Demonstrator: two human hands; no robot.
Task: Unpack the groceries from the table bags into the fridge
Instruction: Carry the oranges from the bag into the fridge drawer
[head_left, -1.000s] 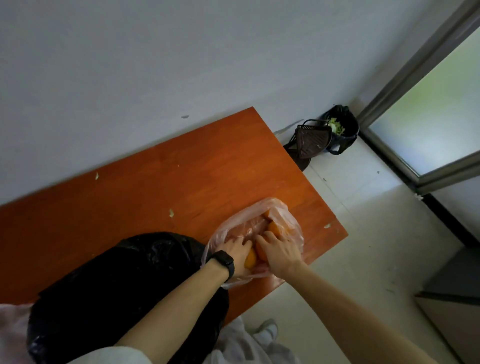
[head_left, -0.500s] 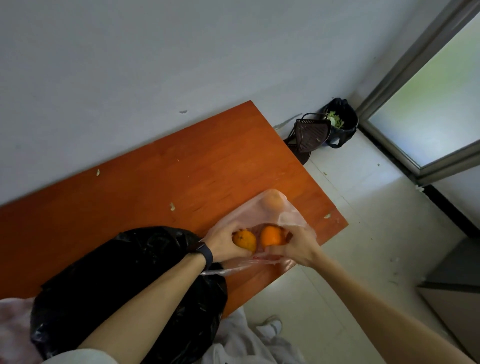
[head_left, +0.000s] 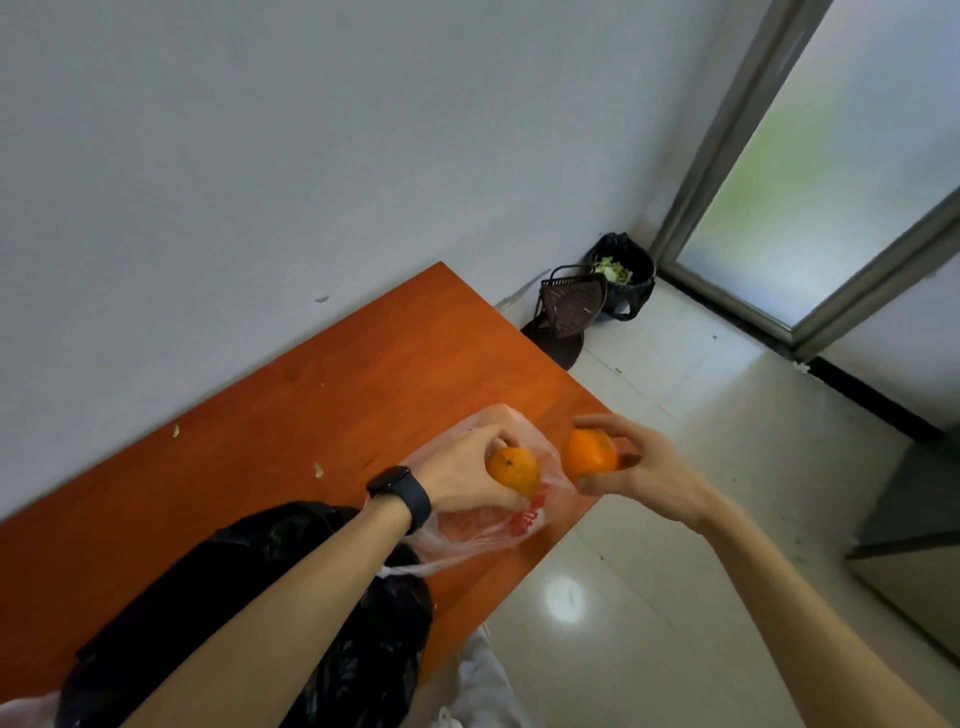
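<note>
**Step in hand:** taking fruit out of the clear bag (head_left: 483, 530), which lies slack on the worktop (head_left: 311, 405) near its right corner.

- The left hand (head_left: 457, 473) is curled round the left orange (head_left: 514, 470), held above the bag.
- The right hand (head_left: 649, 478) pinches the right orange (head_left: 592, 456) between thumb and fingertips at the worktop's right corner. The hand itself is over the floor.
- Both oranges are off the surface and apart from each other.
- Whether the clear bag holds more cannot be told (the plastic looks flat, with red print showing).
- The black bag (head_left: 249, 597) sits just left of it at the near edge, partly under the left forearm. Its contents are hidden.

**Judgement:** unpacking appears to be at an early stage. A grey unit (head_left: 914, 525) at the right edge may be the fridge, but this is unconfirmed.

**Next move:** carry both oranges to the fridge. With both hands occupied, opening a door would call for moving both oranges into one hand or setting one down. An orange set down on the worktop may roll.
</note>
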